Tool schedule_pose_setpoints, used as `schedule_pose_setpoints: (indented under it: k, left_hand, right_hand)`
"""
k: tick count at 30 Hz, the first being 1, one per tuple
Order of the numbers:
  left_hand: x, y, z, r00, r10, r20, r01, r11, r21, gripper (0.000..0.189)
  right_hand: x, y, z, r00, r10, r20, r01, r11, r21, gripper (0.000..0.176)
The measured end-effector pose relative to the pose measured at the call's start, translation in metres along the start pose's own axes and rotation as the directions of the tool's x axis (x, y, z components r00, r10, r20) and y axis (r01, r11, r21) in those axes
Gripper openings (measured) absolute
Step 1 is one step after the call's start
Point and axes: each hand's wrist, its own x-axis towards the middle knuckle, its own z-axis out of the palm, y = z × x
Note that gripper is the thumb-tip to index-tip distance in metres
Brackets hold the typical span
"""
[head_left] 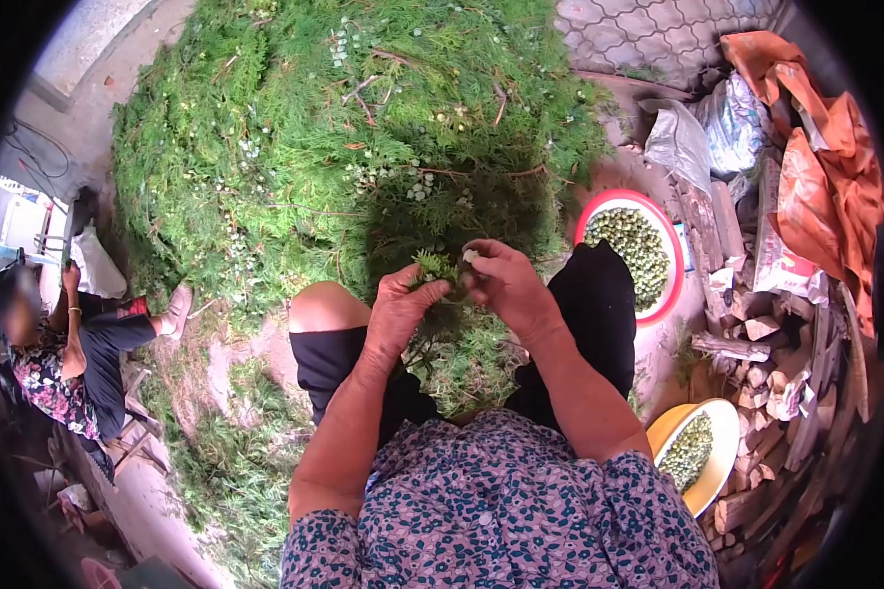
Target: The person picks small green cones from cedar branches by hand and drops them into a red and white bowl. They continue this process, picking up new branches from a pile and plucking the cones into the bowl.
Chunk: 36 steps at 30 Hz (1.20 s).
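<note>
My left hand [399, 306] grips a small green leafy sprig [434, 265] in front of my knees. My right hand [504, 283] closes on the same sprig from the right, its fingertips pinching at a pale round fruit [470, 255] on it. Both hands meet just below the big heap of cut green branches [344, 137], which carries several pale berries. More sprigs lie on the ground between my legs.
A red-rimmed basin [670, 257] full of green berries sits to the right; a yellow bowl [719, 461] with berries is lower right. Split firewood [756, 363], bags and orange cloth [815, 137] pile up at right. Another person [69, 353] sits at left.
</note>
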Motion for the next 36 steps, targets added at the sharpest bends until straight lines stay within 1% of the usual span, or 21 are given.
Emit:
schedule_pose_setpoints:
  k: [2,3,5,6,7,8,10,11,12,13,17,19,20,21,22,24,26,28,29,33,36]
  left_hand:
    - [0.001,0.001,-0.002,1.000,-0.017,-0.004,0.017,0.999,-0.049,0.017]
    - [0.002,-0.001,-0.004,0.999,-0.037,0.012,0.037,0.999,0.030,0.021]
    - [0.003,-0.003,-0.006,0.998,-0.059,0.026,0.056,0.992,0.110,0.025]
    - [0.003,-0.003,-0.004,0.998,-0.056,0.011,0.055,0.993,0.108,0.031]
    - [0.003,-0.004,-0.003,0.999,-0.054,-0.003,0.054,0.993,0.105,0.036]
    - [0.003,-0.004,-0.003,0.998,-0.055,-0.002,0.055,0.993,0.106,0.036]
    - [0.005,-0.005,-0.002,0.998,0.036,-0.052,-0.015,0.934,0.356,0.049]
    - [0.007,-0.008,-0.003,0.998,0.035,-0.051,-0.014,0.934,0.356,0.049]
    - [0.009,-0.010,-0.004,0.993,0.115,-0.027,-0.087,0.867,0.490,0.057]
    - [0.010,-0.013,-0.004,0.982,0.190,0.008,-0.155,0.777,0.611,0.066]
    - [0.005,-0.004,0.004,0.983,0.179,0.024,-0.162,0.810,0.563,0.063]
    - [0.003,0.001,0.007,0.995,0.048,0.083,-0.075,0.928,0.364,0.058]
    - [0.004,-0.003,0.005,0.995,0.048,0.085,-0.076,0.928,0.365,0.058]
    - [0.006,-0.007,0.002,0.997,0.026,0.079,-0.041,0.978,0.204,0.055]
    - [0.007,-0.010,-0.001,0.997,0.002,0.077,-0.005,0.999,0.037,0.051]
    - [0.011,-0.012,-0.004,0.999,0.043,0.014,-0.043,0.998,-0.053,0.045]
    - [0.013,-0.010,-0.009,0.996,0.075,-0.056,-0.082,0.987,-0.136,0.039]
    - [0.013,-0.002,-0.017,0.980,-0.091,-0.178,0.004,0.900,-0.436,0.027]
    - [0.014,0.004,-0.018,0.960,-0.160,-0.230,0.024,0.864,-0.503,0.020]
    - [0.019,-0.007,-0.038,0.958,-0.196,-0.211,0.011,0.757,-0.654,0.021]
    - [0.016,-0.002,-0.039,0.933,-0.282,-0.226,0.052,0.725,-0.687,0.023]
  right_hand:
    - [-0.003,-0.004,0.003,0.988,-0.137,0.069,0.130,0.987,0.090,0.019]
    - [-0.005,-0.005,0.004,0.988,-0.136,0.069,0.129,0.988,0.089,0.019]
    - [-0.010,-0.005,0.006,0.983,-0.131,0.129,0.161,0.951,-0.263,0.016]
    - [-0.009,-0.001,0.006,0.983,-0.130,0.129,0.160,0.951,-0.263,0.016]
    - [-0.005,0.005,0.007,0.933,-0.297,0.201,0.359,0.783,-0.508,0.016]
    - [-0.002,0.010,0.009,0.850,-0.423,0.314,0.511,0.515,-0.689,0.016]
    - [0.001,0.013,0.011,0.840,-0.456,0.294,0.509,0.473,-0.720,0.017]
    - [0.002,0.012,0.011,0.831,-0.436,0.345,0.516,0.376,-0.770,0.018]
    - [0.003,0.012,0.011,0.823,-0.411,0.392,0.521,0.274,-0.808,0.019]
    - [0.005,0.015,0.010,0.824,-0.411,0.390,0.520,0.275,-0.809,0.019]
    - [0.010,0.020,0.003,0.835,-0.443,0.325,0.498,0.360,-0.789,0.018]
    - [0.006,0.012,0.005,0.844,-0.420,0.332,0.495,0.377,-0.783,0.016]
    - [0.002,0.006,0.006,0.947,-0.273,0.170,0.308,0.616,-0.725,0.016]
    - [-0.001,-0.002,0.007,0.996,-0.081,0.036,0.086,0.792,-0.604,0.016]
    - [-0.001,-0.008,0.004,0.996,-0.084,0.035,0.088,0.792,-0.604,0.016]
    - [-0.003,-0.023,-0.008,0.983,-0.182,-0.003,0.167,0.908,-0.385,0.018]
    - [-0.005,-0.046,-0.015,0.940,-0.330,-0.087,0.281,0.893,-0.351,0.022]
    - [-0.010,-0.075,-0.030,0.858,-0.478,-0.189,0.360,0.821,-0.443,0.019]
    - [-0.011,-0.090,-0.047,0.834,-0.514,-0.202,0.338,0.765,-0.548,0.020]
    - [-0.020,-0.137,-0.123,0.665,-0.696,-0.269,0.204,0.516,-0.832,0.028]
    - [-0.021,-0.157,-0.198,0.557,-0.745,-0.367,-0.067,0.400,-0.914,0.039]
